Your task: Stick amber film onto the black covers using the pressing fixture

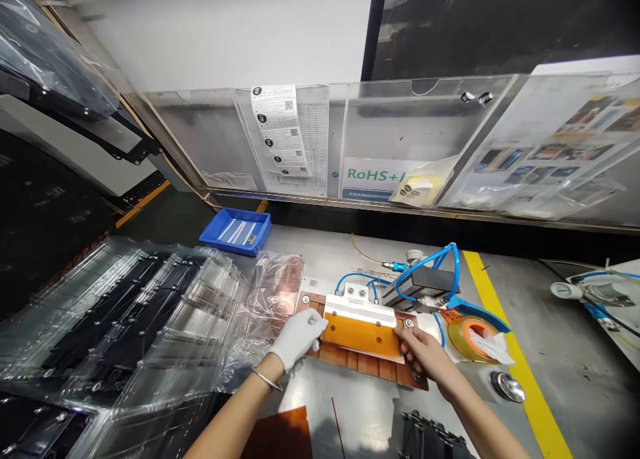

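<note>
An amber sheet (361, 337) with several dark round spots lies tilted against the white block of a small fixture (356, 303) marked JJ-25070. My left hand (299, 339), in a white glove, pinches the sheet's left end with curled fingers. At its right end my bare right hand (421, 351) grips the edge between thumb and fingers. Beneath the sheet shows the fixture's brown slotted base (367, 367). Blue air hoses (397, 282) run from the fixture to a dark grey cylinder unit (425, 284) behind it.
Clear trays with black parts (125, 312) fill the left, beside crumpled plastic bags (270, 299). A blue bin (237, 231) stands behind them. On the right are a tape roll (473, 339) and a bottle (500, 385). A black part (433, 435) lies in front.
</note>
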A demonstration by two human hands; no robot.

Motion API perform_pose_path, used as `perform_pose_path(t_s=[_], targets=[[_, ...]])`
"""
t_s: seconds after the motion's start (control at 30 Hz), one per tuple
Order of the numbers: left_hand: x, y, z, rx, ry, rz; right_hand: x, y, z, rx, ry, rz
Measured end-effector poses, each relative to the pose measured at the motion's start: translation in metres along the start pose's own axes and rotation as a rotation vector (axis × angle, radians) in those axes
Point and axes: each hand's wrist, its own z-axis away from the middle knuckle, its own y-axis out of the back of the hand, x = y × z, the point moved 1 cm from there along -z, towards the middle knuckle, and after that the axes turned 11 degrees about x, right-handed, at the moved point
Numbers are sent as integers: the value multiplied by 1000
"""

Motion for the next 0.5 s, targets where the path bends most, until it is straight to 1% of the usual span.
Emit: perform_pose_path(t_s=[0.2, 0.5], targets=[[4, 2, -6, 21, -8, -38, 1, 1, -12, -14, -1, 32], [11, 1, -6, 25, 12, -55, -8, 3, -16, -14, -40, 113]])
